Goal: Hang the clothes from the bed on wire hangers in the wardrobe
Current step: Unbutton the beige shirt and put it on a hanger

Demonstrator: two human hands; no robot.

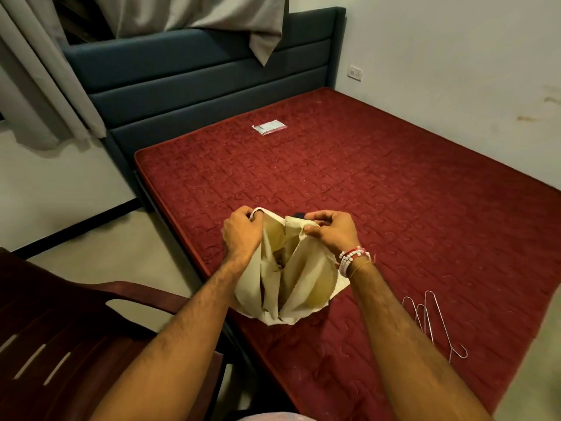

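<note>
Cream cotton, soft and slack: the cream garment [291, 287] hangs between my two hands over the near corner of the bed [379, 177], though I cannot tell whether its lower folds touch the mattress. My left hand [243, 230] has its fingers [255, 215] curled round one side of the top edge. My right hand [331, 230] pinches the other side between thumb and fingers, so both are clamped on the cloth with the opening spread between them. I judge the job now is to keep that edge taut and find the shoulders. One hand can then let go to fetch from the wire hangers [431, 320], which lie on the mattress to the right of my right fingers and nearer me. They are nested together, so I should lift one by its hook and feed in one side at a time, since thin wire lets loose cloth slide off. The surface is bare red quilting, with a small clear packet [269, 128] well beyond my fingers. A blue padded headboard [197, 74] stands further off to the left under a grey curtain [45, 71]. A dark wooden chair [60, 329] sits beneath my left forearm. No wardrobe is in view.
</note>
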